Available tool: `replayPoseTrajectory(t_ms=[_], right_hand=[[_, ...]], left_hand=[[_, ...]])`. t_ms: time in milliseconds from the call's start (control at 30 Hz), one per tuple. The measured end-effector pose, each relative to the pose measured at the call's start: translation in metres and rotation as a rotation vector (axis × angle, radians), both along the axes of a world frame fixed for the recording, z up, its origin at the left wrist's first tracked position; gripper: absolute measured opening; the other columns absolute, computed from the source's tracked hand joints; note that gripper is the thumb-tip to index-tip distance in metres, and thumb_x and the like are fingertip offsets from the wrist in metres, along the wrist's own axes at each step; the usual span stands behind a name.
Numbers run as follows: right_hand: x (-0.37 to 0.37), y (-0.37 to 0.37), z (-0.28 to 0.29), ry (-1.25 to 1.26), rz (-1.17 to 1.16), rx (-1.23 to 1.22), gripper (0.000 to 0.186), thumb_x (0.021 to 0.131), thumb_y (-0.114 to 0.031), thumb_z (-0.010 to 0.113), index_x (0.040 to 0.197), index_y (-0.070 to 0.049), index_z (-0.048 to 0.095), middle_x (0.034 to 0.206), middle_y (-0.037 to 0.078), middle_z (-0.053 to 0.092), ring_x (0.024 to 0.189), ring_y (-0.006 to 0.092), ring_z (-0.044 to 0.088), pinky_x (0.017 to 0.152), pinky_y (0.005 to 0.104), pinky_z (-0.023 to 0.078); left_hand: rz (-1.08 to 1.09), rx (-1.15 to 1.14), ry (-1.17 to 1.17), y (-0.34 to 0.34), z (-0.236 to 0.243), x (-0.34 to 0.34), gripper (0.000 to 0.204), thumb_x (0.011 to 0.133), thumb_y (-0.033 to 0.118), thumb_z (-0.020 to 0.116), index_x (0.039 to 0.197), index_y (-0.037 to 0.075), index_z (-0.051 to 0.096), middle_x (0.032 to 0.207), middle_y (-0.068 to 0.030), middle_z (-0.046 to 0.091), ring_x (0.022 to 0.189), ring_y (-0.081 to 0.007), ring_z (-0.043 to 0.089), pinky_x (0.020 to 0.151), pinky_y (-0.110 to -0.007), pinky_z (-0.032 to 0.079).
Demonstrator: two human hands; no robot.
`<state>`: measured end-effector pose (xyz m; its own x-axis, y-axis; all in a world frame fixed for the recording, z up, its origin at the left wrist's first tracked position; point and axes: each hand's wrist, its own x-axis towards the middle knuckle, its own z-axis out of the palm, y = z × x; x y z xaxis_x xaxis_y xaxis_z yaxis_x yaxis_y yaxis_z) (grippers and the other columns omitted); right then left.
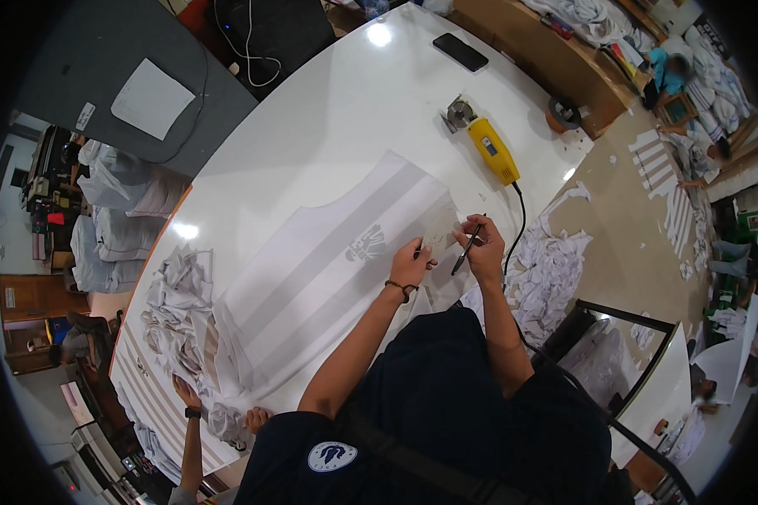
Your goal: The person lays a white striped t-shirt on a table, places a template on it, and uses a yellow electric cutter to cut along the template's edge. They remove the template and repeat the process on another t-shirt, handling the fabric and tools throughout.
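My right hand (pixel 483 244) is closed around a slim black pen (pixel 469 246), held slanting over the near edge of the cloth. Beside it on the left, my left hand (pixel 411 263) has its fingers curled together, with a small dark bit showing at the fingertips; what it is I cannot make out. Both hands are over the right end of a white garment panel (pixel 320 261) with broad grey stripes and a grey printed crest, spread flat. Between them lies a small see-through beige piece (pixel 440 239), its kind unclear.
The white table (pixel 312 143) bears a yellow electric rotary cutter (pixel 490 150) with a black cord, a phone (pixel 461 52) and heaped white fabric (pixel 177 311). A co-worker's hand (pixel 187 394) rests at the left by striped cloth. Fabric scraps (pixel 552 269) litter the floor at right.
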<state>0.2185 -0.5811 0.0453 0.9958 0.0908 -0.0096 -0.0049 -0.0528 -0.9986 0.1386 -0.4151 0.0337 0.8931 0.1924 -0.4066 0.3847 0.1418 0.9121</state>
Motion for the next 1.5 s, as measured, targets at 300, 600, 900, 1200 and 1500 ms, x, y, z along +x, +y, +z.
replayPoseTrajectory(t_ms=[300, 600, 900, 1200, 1500], right_hand=[[0.02, -0.002, -0.029, -0.043, -0.097, 0.021, 0.036, 0.082, -0.004, 0.082, 0.114, -0.001, 0.066, 0.095, 0.006, 0.07, 0.085, 0.0128, 0.066, 0.078, 0.0272, 0.053], [0.025, 0.001, -0.018, -0.173, -0.075, -0.43, 0.036, 0.074, -0.014, 0.087, 0.108, -0.009, 0.073, 0.099, 0.003, 0.074, 0.091, 0.0188, 0.064, 0.077, 0.0342, 0.049], [0.026, 0.004, -0.028, -0.355, -0.047, -0.462, 0.038, 0.071, -0.016, 0.087, 0.106, -0.012, 0.075, 0.099, 0.001, 0.075, 0.093, 0.022, 0.064, 0.088, 0.038, 0.043], [0.026, 0.005, -0.031, -0.328, -0.062, -0.465, 0.038, 0.072, -0.01, 0.086, 0.108, -0.009, 0.074, 0.099, 0.005, 0.073, 0.093, 0.0206, 0.064, 0.086, 0.0348, 0.046], [0.027, 0.003, -0.034, -0.348, -0.073, -0.501, 0.038, 0.073, -0.012, 0.086, 0.109, -0.009, 0.073, 0.098, 0.005, 0.073, 0.091, 0.0215, 0.066, 0.083, 0.0351, 0.048]], left_hand=[[0.049, 0.46, -0.14, 0.0, 0.005, -0.002, 0.047, 0.081, 0.01, 0.08, 0.125, 0.001, 0.067, 0.103, -0.0145, 0.07, 0.086, -0.0184, 0.072, 0.078, -0.03, 0.06], [0.014, 0.629, -0.172, 0.001, 0.001, -0.001, 0.042, 0.079, 0.002, 0.077, 0.12, 0.0, 0.069, 0.096, -0.0147, 0.068, 0.08, -0.0254, 0.07, 0.075, -0.034, 0.059], [0.042, 0.667, -0.184, 0.0, -0.011, -0.002, 0.04, 0.077, 0.009, 0.079, 0.117, 0.005, 0.072, 0.091, -0.0129, 0.07, 0.081, -0.0272, 0.071, 0.075, -0.036, 0.058], [-0.003, 0.762, -0.2, -0.003, -0.011, 0.002, 0.039, 0.078, 0.01, 0.079, 0.116, 0.004, 0.072, 0.09, -0.0106, 0.071, 0.084, -0.026, 0.07, 0.078, -0.037, 0.057], [-0.014, 0.794, -0.185, -0.004, -0.013, 0.002, 0.041, 0.077, 0.012, 0.078, 0.117, 0.006, 0.073, 0.091, -0.0098, 0.071, 0.089, -0.0286, 0.068, 0.08, -0.04, 0.056]])
